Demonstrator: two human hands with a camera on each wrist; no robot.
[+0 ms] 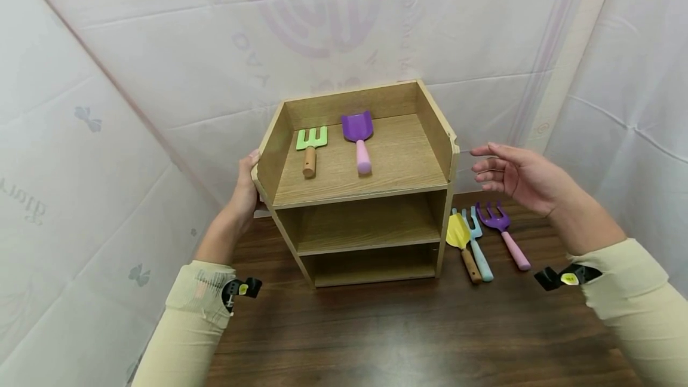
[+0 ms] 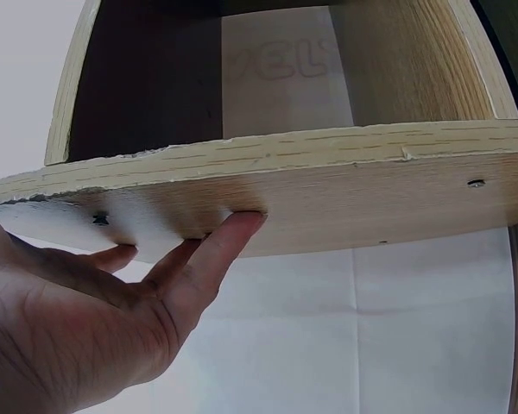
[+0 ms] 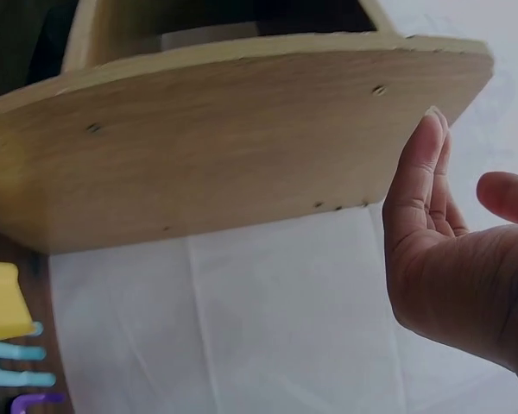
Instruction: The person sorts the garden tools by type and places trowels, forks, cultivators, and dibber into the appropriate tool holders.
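Shelf, three-tiered, of tan wood [image 1: 371, 220], is standing rightward of left hand [image 1: 245, 189], whose unclenched fingers [image 2: 212, 255] are touching it. Relaxed right hand [image 1: 525, 177] is hovering apart.

In the head view, the yellow trowel [image 1: 458, 232] partly covers the blue fork [image 1: 481, 257]. The right wrist view's edge crops both, and the purple fork [image 1: 508, 239].

Top of shelf [image 1: 408, 163] open from near side; raised boards bar left, right, far. Green fork [image 1: 310, 153], purple scoop [image 1: 361, 143] obstruct left and middle; room right. Lower tiers enterable from near. Gap between right hand [image 1: 524, 181] and shelf. Below, yellow trowel [image 1: 458, 233], blue fork [image 1: 477, 246], purple fork [image 1: 504, 232] obstruct surface [image 1: 344, 333].
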